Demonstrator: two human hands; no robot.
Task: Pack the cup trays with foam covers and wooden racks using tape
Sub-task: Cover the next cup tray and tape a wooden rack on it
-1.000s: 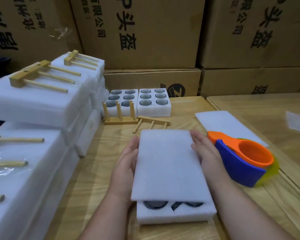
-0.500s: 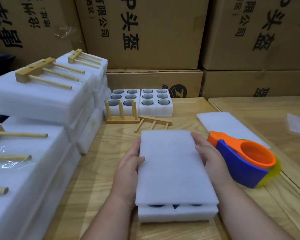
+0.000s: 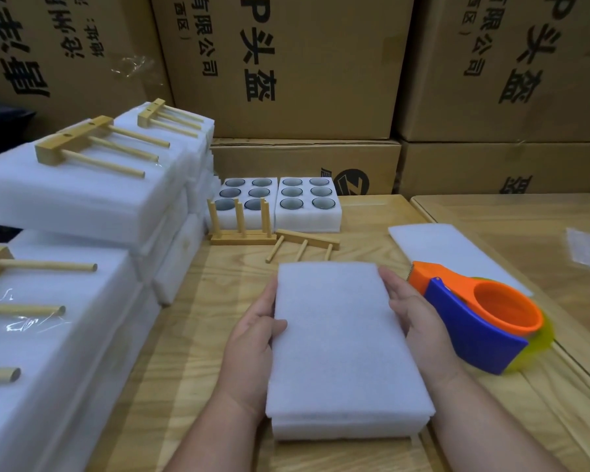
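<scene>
- Since a second ago, we see the foam cover (image 3: pixel 341 335) has slid toward us over the cup tray (image 3: pixel 348 429); the dark cup mouths that showed at the near edge are now hidden, and cover and tray line up almost flush.
- From the head view, our left hand (image 3: pixel 252 345) lies along the cover's left edge, fingers straight down the side and thumb resting on the top face, so it grasps the cover lightly.
- Our right hand (image 3: pixel 419 321) mirrors it on the right edge, fingers extended along the side and thumb on top, also holding the cover.
- Both forearms come in from the bottom of the view, either side of the tray, which sits on the bench (image 3: pixel 198 335) right in front of us.
- Just right of our right hand stands the tape dispenser (image 3: pixel 477 318), orange and blue, and beyond it lies a spare foam sheet (image 3: pixel 453 250).
- Farther back, two open cup trays (image 3: pixel 280 202) sit side by side, one wooden rack (image 3: pixel 241 226) upright before them and another wooden rack (image 3: pixel 304 241) lying flat.
- At left, packed bundles (image 3: pixel 82 199) are stacked, racks taped on top.
- Behind, cardboard boxes (image 3: pixel 304 63) carry black Chinese print; we can read "头盔" and "有限公司".
</scene>
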